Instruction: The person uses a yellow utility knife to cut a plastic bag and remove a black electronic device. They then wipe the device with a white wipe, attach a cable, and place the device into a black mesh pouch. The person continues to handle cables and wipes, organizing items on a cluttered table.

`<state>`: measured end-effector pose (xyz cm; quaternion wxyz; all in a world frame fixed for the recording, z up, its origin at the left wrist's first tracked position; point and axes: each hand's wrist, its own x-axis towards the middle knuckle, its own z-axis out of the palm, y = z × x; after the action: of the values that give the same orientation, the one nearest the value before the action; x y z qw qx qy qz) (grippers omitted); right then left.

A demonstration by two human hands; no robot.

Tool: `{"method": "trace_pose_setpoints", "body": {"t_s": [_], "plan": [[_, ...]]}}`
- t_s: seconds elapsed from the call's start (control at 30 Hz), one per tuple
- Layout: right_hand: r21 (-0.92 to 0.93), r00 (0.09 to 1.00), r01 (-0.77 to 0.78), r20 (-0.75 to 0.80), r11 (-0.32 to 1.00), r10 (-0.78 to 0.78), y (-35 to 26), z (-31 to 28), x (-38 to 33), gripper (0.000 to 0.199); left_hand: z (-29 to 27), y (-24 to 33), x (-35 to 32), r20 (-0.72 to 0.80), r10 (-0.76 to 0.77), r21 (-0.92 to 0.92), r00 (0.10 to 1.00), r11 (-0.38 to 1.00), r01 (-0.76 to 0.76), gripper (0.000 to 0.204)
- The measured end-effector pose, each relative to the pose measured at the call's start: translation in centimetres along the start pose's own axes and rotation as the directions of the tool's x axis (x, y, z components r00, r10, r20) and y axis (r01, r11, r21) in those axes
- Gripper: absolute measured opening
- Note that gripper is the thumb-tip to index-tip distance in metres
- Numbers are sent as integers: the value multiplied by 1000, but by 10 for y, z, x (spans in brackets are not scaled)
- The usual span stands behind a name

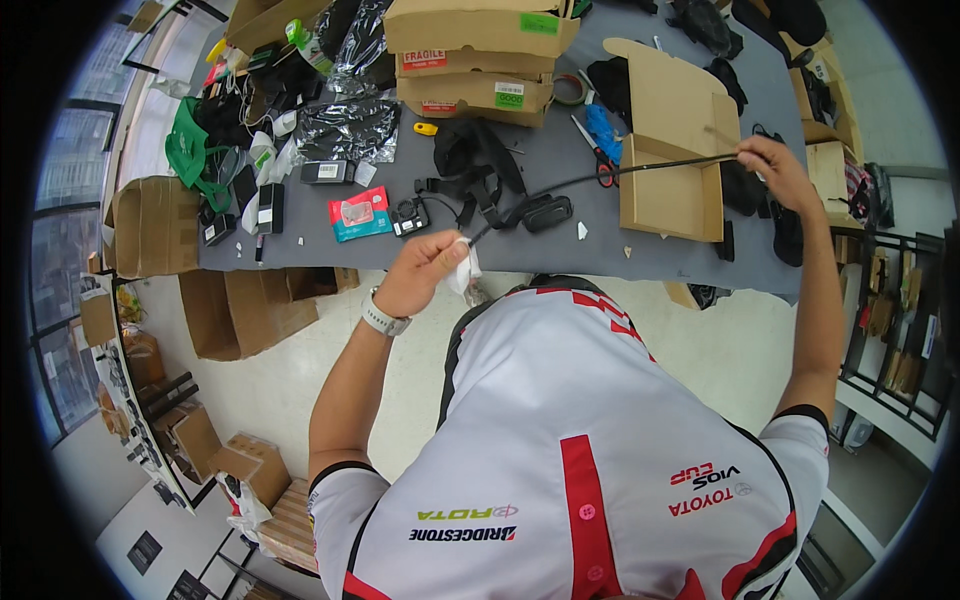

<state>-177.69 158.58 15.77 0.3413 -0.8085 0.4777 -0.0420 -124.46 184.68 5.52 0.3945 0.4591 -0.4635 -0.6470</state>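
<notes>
White cloth wad [462,270] pinched in the left hand [425,270], fingers curled tight around it and around the near end of a thin black cable [600,178]. The cable runs taut, up and to the right, over the grey table [540,250] to the right hand [775,168], whose fingers close on its far end above the open cardboard box [668,150]. Left hand sits just past the table's near edge, over pale floor; a white wristwatch [383,318] on that wrist. Under the cable's middle: a black oblong case [547,212] and tangled black straps [478,165], neither clearly touching it. Red-handled scissors [600,155] lie just left of the open box. Left of the hand, a red-and-teal packet [360,213] near the table edge. Stacked cardboard cartons [478,55] crowd the far side. Bare grey strip along the near edge between packet and box. Flattened cardboard boxes [250,305] stand on the floor under the left end.
</notes>
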Motion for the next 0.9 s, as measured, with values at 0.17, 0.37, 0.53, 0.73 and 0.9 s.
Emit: {"method": "trace_pose_setpoints", "body": {"t_s": [0.17, 0.37, 0.53, 0.73, 0.9], "plan": [[204, 981, -139, 160, 969, 107, 18, 51, 16, 32, 4, 8, 18, 40, -51, -423, 998, 904, 63, 43], [-31, 954, 254, -154, 967, -256, -132, 141, 38, 63, 26, 12, 31, 156, -103, -597, 982, 782, 177, 37], [389, 873, 389, 133, 835, -469, -209, 189, 41, 35, 39, 19, 39, 58, -156, -493, 986, 854, 164, 34], [722, 675, -541, 678, 430, -290, -200, 154, 55, 34, 47, 17, 47, -117, -78, -64, 990, 995, 71, 41], [356, 822, 77, 506, 931, -262, -218, 154, 41, 23, 52, 25, 47, -168, -146, -277, 975, 956, 96, 42]]}}
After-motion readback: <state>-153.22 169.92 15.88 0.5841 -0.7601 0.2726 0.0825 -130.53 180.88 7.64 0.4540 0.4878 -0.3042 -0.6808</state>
